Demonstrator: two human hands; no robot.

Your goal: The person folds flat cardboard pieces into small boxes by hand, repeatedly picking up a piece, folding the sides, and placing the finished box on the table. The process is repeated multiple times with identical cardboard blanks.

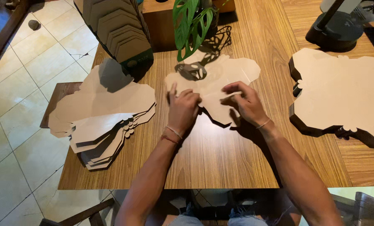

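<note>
While the flat cardboard blank (214,79) lies on the wooden surface (220,155), its lower edge is pinched by both hands. Left hand (182,109) is curled shut on it; right hand (247,102) likewise. Cut blank stacks (105,113) are piled alongside.

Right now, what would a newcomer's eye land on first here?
Both hands, the left hand and right hand, press on a flat tan cardboard cutout mid-table. A fanned stack of cutouts overhangs the wooden table at left, another stack lies right, and a green leafy plant stands behind.
</note>
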